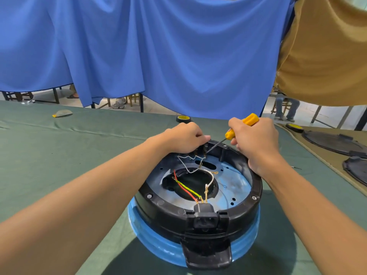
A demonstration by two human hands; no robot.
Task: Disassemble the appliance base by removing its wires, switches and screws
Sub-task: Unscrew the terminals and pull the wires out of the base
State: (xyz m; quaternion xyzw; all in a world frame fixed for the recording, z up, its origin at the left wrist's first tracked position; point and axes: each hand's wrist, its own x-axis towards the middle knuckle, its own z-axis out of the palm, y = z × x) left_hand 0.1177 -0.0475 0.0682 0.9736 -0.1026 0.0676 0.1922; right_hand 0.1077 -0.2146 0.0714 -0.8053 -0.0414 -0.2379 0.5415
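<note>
- Head view: the right hand [256,139] is closed in a fist round the yellow plastic-handled screwdriver [250,119], whose thin metal shaft slants down and left.
- The shaft tip meets a small dark switch block [205,147] at the far rim of the base; the left hand [184,138] pinches it with curled fingers.
- The round black-and-blue plastic appliance base [256,187] sits near the near edge of the green-clothed bench [59,155].
- Red [183,187], yellow-green [189,189] and white wires [211,178] run to the black power socket [206,219] at its near side.
- A black tape roll [183,118] lies towards the far edge; its yellow label is too small to read.

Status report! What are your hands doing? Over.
Right hand grips screwdriver, tip at switch. Left hand holds switch on base far rim. Wires inside; nothing blocking.
</note>
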